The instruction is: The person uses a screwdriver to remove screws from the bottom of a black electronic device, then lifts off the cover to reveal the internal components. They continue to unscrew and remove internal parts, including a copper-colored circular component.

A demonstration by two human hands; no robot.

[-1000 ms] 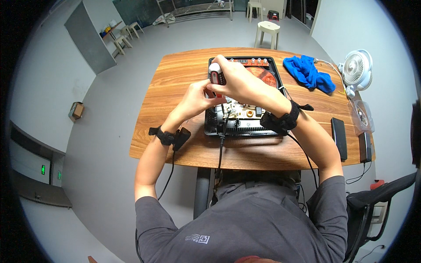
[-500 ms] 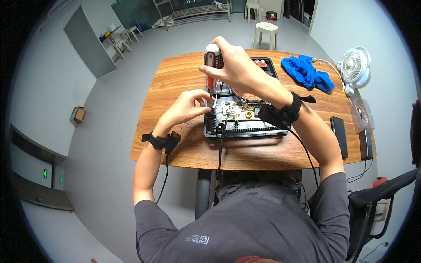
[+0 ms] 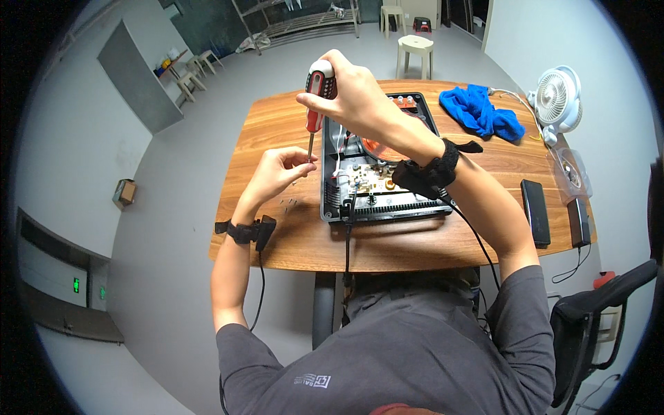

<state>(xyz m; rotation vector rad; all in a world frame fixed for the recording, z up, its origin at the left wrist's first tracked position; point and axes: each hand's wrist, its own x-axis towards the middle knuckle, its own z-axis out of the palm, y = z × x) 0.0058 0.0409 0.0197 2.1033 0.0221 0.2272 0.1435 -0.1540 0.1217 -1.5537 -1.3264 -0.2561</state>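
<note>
My right hand (image 3: 349, 97) grips the red, black and white handle of a screwdriver (image 3: 315, 121), its shaft pointing down. At the screwdriver's tip, the thumb and fingers of my left hand (image 3: 280, 173) are pinched together; whatever is between them is too small to make out. Both hands are at the left edge of an opened induction cooker (image 3: 328, 149), which lies on the table. Inside it show a copper-coloured coil (image 3: 380, 151), a circuit board (image 3: 370, 178) and a white wire. Several small screws (image 3: 289, 202) lie on the wood beside the cooker, near my left wrist.
The wooden table (image 3: 263, 124) also bears a crumpled blue cloth (image 3: 481, 114), a white fan (image 3: 557, 100), a clear plastic container (image 3: 573, 173), a black flat box (image 3: 535, 211) and a black power bank-like block (image 3: 578, 223). Cables run from both wrist straps. A chair (image 3: 588, 311) stands at right.
Both hands and the screwdriver have moved left, from over the cooker's inside to beyond its left edge. The screwdriver tip has come out of the casing, with my left fingers still at it.
</note>
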